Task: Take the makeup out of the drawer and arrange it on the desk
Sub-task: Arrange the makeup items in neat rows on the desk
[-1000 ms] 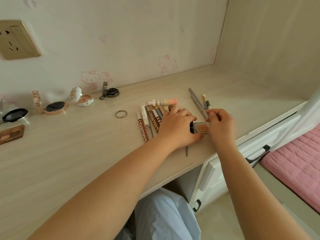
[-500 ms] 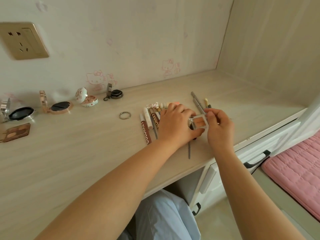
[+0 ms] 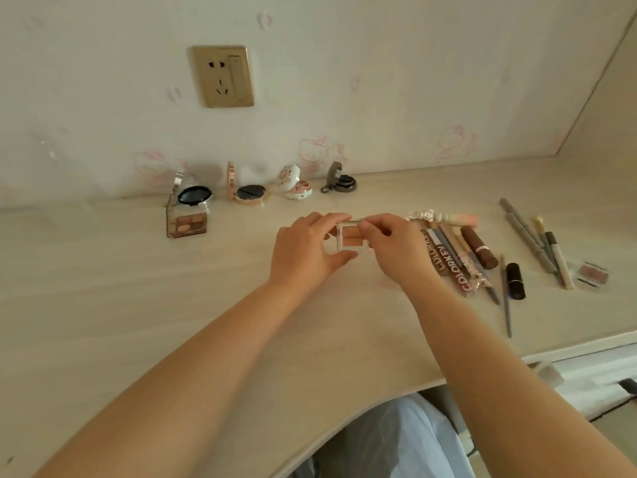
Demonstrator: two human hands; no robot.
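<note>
pale wood desk [image 3: 103,288] fills most of the frame, and both hands meet just above it near the centre. left hand [image 3: 303,250] curls round a small clear palette [image 3: 351,238] with orange-brown pans, thumb under its near edge and fingers over the far edge. right hand [image 3: 393,246] pinches the palette's upper right corner with thumb and forefinger, the other fingers folded in. whether the palette touches the desk, i cannot tell.

just right of the hands lies a row of tubes [image 3: 455,263], two printed colorkey, then a brown lipstick [image 3: 479,248], a black lipstick [image 3: 516,281], a thin pencil [image 3: 506,301], a fan of pencils [image 3: 537,243] and a small blush pan [image 3: 592,274] at the right edge. along the wall in the upper middle stand four open compacts [image 3: 251,193], with an open eyeshadow case [image 3: 188,224] in front of the leftmost.

above them a gold socket [image 3: 223,76] sits on wallpaper [image 3: 413,98] with faint pink cat prints. bottom centre shows pale blue trousers [image 3: 396,443].
</note>
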